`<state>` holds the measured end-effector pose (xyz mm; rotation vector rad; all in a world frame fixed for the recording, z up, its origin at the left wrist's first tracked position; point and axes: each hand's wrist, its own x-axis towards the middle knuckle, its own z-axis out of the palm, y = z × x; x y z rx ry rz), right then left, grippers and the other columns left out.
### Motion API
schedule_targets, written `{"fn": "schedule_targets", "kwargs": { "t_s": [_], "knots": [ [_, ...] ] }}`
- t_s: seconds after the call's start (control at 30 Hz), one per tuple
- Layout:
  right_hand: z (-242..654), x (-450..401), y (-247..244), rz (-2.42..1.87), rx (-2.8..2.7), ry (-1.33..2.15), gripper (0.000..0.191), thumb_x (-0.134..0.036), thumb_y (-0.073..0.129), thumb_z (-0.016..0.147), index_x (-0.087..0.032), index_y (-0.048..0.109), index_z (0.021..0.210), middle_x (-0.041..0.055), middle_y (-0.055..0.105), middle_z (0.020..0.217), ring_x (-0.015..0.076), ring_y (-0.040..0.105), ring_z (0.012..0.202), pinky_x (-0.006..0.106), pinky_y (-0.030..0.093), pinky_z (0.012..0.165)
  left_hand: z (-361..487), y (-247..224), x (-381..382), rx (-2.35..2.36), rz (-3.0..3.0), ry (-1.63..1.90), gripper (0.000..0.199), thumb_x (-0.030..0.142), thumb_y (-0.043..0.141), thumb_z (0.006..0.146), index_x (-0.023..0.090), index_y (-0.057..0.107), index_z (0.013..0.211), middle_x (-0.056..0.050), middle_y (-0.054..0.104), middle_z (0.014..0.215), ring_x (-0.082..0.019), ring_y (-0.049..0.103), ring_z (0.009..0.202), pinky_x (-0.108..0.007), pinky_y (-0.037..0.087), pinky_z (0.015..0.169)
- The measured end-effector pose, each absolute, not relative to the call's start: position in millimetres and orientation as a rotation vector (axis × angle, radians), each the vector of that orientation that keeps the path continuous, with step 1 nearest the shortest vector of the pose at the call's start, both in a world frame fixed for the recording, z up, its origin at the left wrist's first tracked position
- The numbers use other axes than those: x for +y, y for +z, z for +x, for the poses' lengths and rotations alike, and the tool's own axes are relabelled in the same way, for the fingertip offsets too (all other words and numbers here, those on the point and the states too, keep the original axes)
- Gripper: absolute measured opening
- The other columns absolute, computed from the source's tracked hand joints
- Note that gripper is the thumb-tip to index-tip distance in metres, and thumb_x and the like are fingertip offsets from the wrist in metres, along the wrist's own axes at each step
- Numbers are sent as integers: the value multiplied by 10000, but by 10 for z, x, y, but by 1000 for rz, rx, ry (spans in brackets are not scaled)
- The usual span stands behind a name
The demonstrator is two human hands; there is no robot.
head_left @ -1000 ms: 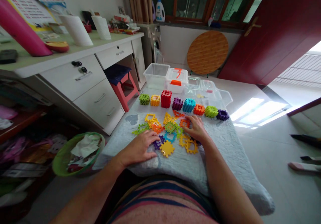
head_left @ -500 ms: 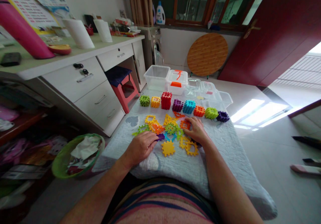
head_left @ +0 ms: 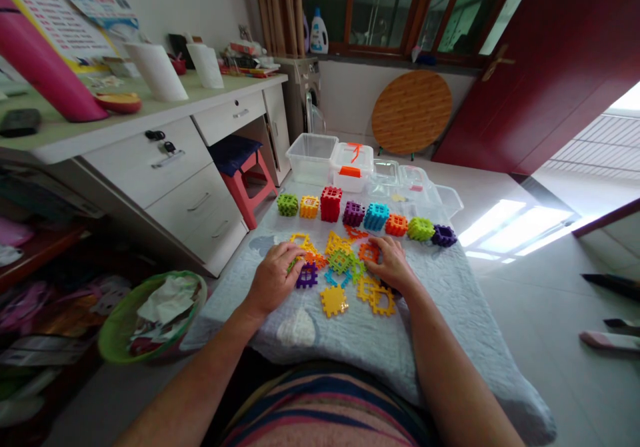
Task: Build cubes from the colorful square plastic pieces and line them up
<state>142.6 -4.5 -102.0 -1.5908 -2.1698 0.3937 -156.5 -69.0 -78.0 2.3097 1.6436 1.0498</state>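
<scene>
My left hand [head_left: 275,277] lies over the left side of a loose pile of flat toothed pieces, its fingers curled beside a purple piece [head_left: 307,275] and partly over green ones; what they grip is hidden. My right hand [head_left: 394,262] is at the pile's right edge, fingertips at an orange piece [head_left: 369,252]. Between the hands are a green piece [head_left: 341,261] and a blue piece [head_left: 339,278]. Nearer me lie a solid yellow piece [head_left: 334,300] and a yellow frame piece [head_left: 383,301]. Behind the pile stands a row of stacks, including a red one [head_left: 331,205] and a blue one [head_left: 377,216].
Clear plastic boxes [head_left: 313,157] and an orange-latched box [head_left: 352,167] stand at the table's far edge. A cloth covers the table [head_left: 450,313]. To the left are a desk [head_left: 150,117], a stool [head_left: 245,173] and a green basket [head_left: 107,330].
My left hand has moved left and slightly up, uncovering the purple piece, which now lies farther left. My right hand has barely moved.
</scene>
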Motion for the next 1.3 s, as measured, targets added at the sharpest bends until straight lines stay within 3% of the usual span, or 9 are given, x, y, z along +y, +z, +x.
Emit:
{"fn": "schedule_targets", "kwargs": {
  "t_s": [0.2,0.4,0.67,0.9,1.0,1.3],
  "knots": [
    [1424,-40,-1035,-1626,-2175,361,456,-342,625,741,-194,629,1172,108,578,1147,291,501,1077,422,413,939,-1759,-806,-348,1865,2267,806,235,246,520,850,176,669,1018,-107,661,1073,-269,601,1026,-441,459,969],
    [1457,-33,-1024,-1642,-2185,367,451,-261,617,699,-191,633,1143,103,575,1122,281,504,1051,400,416,928,-1772,-859,-189,1758,2208,648,258,287,525,812,181,681,988,-96,651,1054,-251,626,1021,-400,461,984],
    [1488,-42,-974,-1683,-2218,378,482,-286,627,721,-167,627,1188,110,568,1128,277,497,1065,399,401,968,-1675,-823,-286,1586,2176,707,225,379,554,815,195,673,870,-73,636,1023,-240,612,1004,-397,463,962],
    [1501,-42,-960,-1661,-2245,387,511,-297,654,727,-179,612,1222,106,569,1129,266,502,1069,388,412,951,-1804,-920,-111,1609,2019,859,323,472,551,825,188,663,932,-76,651,1043,-236,614,1019,-371,470,956],
    [1528,-54,-913,-1651,-2256,382,450,-314,673,723,-183,641,1152,100,576,1083,264,512,1037,390,427,923,-1835,-1003,-57,1640,1896,897,369,500,554,813,179,665,958,-72,681,1000,-229,631,957,-353,489,907],
    [2091,163,-267,-1651,-2076,119,406,-317,652,724,-194,650,1111,103,585,1060,284,532,993,417,426,899,-1853,-1044,-108,1587,1681,935,422,539,589,772,170,670,960,-66,716,938,-223,652,875,-342,511,844]
  ]
}}
